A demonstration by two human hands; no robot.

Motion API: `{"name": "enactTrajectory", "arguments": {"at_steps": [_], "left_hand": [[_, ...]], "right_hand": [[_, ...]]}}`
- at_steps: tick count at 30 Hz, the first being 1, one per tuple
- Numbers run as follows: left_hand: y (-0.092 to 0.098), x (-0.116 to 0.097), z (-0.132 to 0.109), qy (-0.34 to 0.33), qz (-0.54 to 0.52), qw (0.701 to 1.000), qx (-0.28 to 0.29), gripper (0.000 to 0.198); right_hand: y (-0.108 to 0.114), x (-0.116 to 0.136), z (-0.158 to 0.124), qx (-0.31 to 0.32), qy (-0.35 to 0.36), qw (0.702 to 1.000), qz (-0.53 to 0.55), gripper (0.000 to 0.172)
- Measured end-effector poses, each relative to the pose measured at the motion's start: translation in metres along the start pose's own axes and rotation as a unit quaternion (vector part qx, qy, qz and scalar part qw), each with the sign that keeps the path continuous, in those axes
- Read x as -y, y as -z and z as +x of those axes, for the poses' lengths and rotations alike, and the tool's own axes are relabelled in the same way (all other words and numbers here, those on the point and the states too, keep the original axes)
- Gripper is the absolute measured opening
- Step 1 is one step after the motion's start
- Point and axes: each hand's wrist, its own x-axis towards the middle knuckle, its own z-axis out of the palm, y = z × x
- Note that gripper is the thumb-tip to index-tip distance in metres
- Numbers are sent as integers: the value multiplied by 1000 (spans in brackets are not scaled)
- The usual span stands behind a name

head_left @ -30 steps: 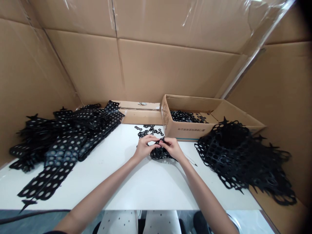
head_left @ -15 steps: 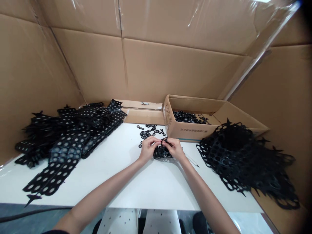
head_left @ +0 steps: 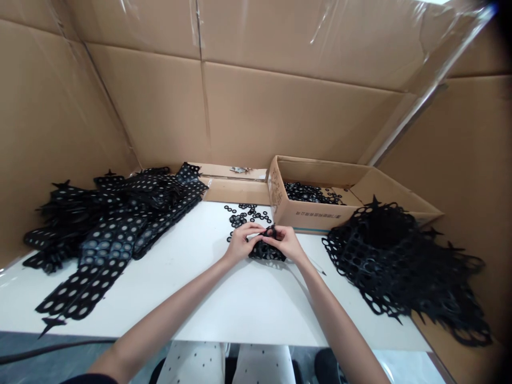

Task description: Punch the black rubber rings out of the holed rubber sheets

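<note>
My left hand (head_left: 241, 242) and my right hand (head_left: 287, 241) meet at the middle of the white table (head_left: 224, 304). Both pinch a crumpled black rubber sheet (head_left: 266, 250) full of round holes, holding its top edge between fingertips. Just beyond my hands lie several loose black rings (head_left: 247, 213) on the table.
A stack of black sheets with filled holes (head_left: 112, 224) lies at the left. A heap of emptied black webbing (head_left: 396, 256) lies at the right. An open cardboard box (head_left: 316, 213) holding black rings stands behind my hands. Cardboard walls (head_left: 280, 106) surround the table.
My hands have stayed together on the black sheet; the fingers have shifted slightly along its top edge. The view has barely moved.
</note>
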Motion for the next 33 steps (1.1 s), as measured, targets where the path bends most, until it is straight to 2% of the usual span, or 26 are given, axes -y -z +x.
{"name": "enactTrajectory", "arguments": {"at_steps": [4,10,12,15,20,24,28,30,33], "left_hand": [[2,0,3,-23,28,999,-6,17],[10,0,8,-30,23,998,52,20],[8,-2,5,-34,34,998,35,20],[-1,-5,-2,-54,72,996,-21,23],[-17,-8,-10,-67,112,988,-88,25],[-18,-11,-7,-25,96,987,-130,25],[-13,-15,-1,43,40,989,-133,22],[-12,-15,2,90,-2,987,-134,20],[-13,-14,4,136,-56,978,-151,19]], "right_hand": [[2,0,-2,14,20,998,-60,31],[1,-2,-1,15,39,999,-32,29],[-3,-3,-1,6,43,999,-11,27],[-8,-5,0,-20,63,998,10,23],[-12,-8,-1,-39,92,995,-30,19],[-19,-4,-5,-18,107,991,-75,16],[-26,-1,-6,14,85,996,-31,13],[-25,0,-5,15,67,998,0,12],[-20,1,-3,-6,59,998,-9,14]]}}
